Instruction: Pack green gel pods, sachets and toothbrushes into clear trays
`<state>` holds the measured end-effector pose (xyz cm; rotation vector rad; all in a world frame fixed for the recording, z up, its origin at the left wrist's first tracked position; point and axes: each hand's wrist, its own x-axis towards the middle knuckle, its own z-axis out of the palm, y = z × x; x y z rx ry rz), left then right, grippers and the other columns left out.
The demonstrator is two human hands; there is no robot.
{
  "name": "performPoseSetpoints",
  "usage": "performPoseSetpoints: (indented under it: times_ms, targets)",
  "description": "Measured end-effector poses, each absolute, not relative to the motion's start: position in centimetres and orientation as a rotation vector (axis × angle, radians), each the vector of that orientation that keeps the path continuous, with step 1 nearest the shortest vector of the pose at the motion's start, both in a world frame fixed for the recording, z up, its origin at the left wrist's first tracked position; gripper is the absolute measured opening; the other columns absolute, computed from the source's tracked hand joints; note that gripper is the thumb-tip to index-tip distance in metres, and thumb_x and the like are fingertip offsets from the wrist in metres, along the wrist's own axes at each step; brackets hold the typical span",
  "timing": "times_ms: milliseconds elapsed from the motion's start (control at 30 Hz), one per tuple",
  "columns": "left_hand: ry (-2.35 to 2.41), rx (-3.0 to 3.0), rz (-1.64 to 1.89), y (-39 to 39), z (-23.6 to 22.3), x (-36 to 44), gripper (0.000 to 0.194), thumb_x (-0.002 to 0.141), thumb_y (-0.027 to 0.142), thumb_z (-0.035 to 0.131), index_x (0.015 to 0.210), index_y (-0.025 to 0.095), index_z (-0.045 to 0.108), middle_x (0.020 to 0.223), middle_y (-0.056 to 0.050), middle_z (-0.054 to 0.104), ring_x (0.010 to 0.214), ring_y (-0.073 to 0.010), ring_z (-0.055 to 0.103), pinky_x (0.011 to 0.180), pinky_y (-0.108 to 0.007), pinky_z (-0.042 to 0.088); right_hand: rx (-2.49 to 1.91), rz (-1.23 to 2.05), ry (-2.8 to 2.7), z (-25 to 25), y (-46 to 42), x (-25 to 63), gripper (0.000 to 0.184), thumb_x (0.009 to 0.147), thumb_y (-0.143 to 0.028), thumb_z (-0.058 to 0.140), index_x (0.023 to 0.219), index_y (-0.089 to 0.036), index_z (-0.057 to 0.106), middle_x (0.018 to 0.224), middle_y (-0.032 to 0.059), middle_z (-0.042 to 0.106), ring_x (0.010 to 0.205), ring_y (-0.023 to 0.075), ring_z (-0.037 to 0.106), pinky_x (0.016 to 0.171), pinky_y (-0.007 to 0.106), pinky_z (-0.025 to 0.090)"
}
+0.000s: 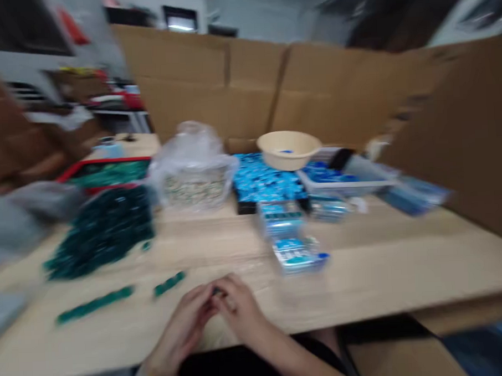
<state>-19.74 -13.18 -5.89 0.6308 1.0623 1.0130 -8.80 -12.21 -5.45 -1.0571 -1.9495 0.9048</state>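
My left hand (186, 321) and my right hand (243, 310) meet over the table's front edge, fingers curled and touching. Between the fingertips shows a bit of a small dark green piece (216, 291); its kind is hidden and blurred. A pale beige bit (231, 304) shows by the right fingers, too smeared to name. Left of the hands lie a short row of green pieces (169, 283) and a longer row of green pieces (96, 304). Behind these spreads a heap of dark green pieces (111, 230).
Clear plastic boxes (293, 255) stand right of my hands. Farther back are a clear bag of pale pieces (194, 179), a pile of light blue packets (265, 179), a cream bowl (289, 156), a red-rimmed tray (73, 171) and a bin of blue pieces (346, 185). Cardboard walls (325, 90) enclose the table.
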Motion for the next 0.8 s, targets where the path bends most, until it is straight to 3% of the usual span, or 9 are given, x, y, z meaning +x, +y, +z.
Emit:
performPoseSetpoints:
  times_ms: [100,233,333,400,467,567,800]
  targets:
    - [1.116,0.518,1.046,-15.3,-6.9,-22.1,0.035,0.066,0.045,0.062,0.072,0.011,0.058,0.064,-0.002,0.057,0.058,-0.0092,0.051,0.058,-0.022,0.041,-0.963,0.982,-2.001,-6.7,-11.9,-8.9,0.018,0.078,-0.013,0.045,0.09,-0.02,0.056,0.078,0.0031,0.057,0.075,0.0137,0.054,0.068,0.025,0.045]
    - [1.324,0.714,1.08,-15.1,-7.9,-22.8,0.038,0.067,0.05,0.057,0.066,0.013,0.051,0.054,0.001,0.05,0.05,-0.0097,0.047,0.049,-0.022,0.037,-0.902,1.016,-2.148,-6.9,-10.8,-9.4,0.013,0.079,-0.015,0.044,0.083,-0.02,0.056,0.073,0.0021,0.055,0.07,0.0134,0.053,0.065,0.024,0.044]
    - [1.725,1.207,1.12,-14.5,-8.3,-24.6,0.027,0.074,0.041,0.053,0.082,0.015,0.052,0.072,-0.004,0.056,0.069,-0.0165,0.053,0.065,-0.03,0.043,-0.941,0.834,-2.253,-7.3,-7.8,-10.9,0.014,0.08,-0.016,0.044,0.087,-0.019,0.056,0.076,0.0038,0.056,0.071,0.0146,0.053,0.066,0.026,0.044]
    - [1.975,1.607,1.022,-13.9,-8.7,-26.2,0.025,0.076,0.03,0.052,0.098,0.018,0.051,0.097,-0.008,0.056,0.093,-0.0215,0.048,0.083,-0.038,0.037,-0.958,0.674,-2.395,-8.0,-5.2,-12.3,0.016,0.079,-0.014,0.045,0.09,-0.017,0.057,0.081,0.0055,0.057,0.076,0.0162,0.053,0.07,0.029,0.043]
    - [2.091,1.855,0.813,-13.3,-9.4,-27.5,0.029,0.078,0.024,0.05,0.107,0.02,0.048,0.109,-0.007,0.052,0.104,-0.0228,0.042,0.089,-0.041,0.031,-0.923,0.569,-2.588,-8.6,-3.1,-13.7,0.017,0.078,-0.013,0.046,0.09,-0.017,0.059,0.083,0.0061,0.058,0.08,0.0171,0.052,0.073,0.03,0.042]
    - [2.101,1.95,0.621,-12.7,-10.3,-28.6,0.03,0.08,0.019,0.047,0.11,0.021,0.046,0.107,-0.005,0.053,0.1,-0.02,0.044,0.088,-0.038,0.033,-0.841,0.559,-2.785,-8.9,-1.6,-14.7,0.018,0.077,-0.01,0.048,0.088,-0.017,0.061,0.082,0.0051,0.059,0.08,0.0162,0.053,0.074,0.028,0.042]
    - [2.06,1.952,0.642,-12.6,-10.8,-28.9,0.03,0.082,0.018,0.044,0.112,0.021,0.045,0.109,-0.003,0.053,0.1,-0.0181,0.043,0.088,-0.036,0.032,-0.842,0.72,-2.785,-8.2,-1.9,-13.8,0.016,0.078,-0.012,0.048,0.087,-0.016,0.06,0.081,0.0052,0.059,0.079,0.0163,0.054,0.072,0.028,0.044]
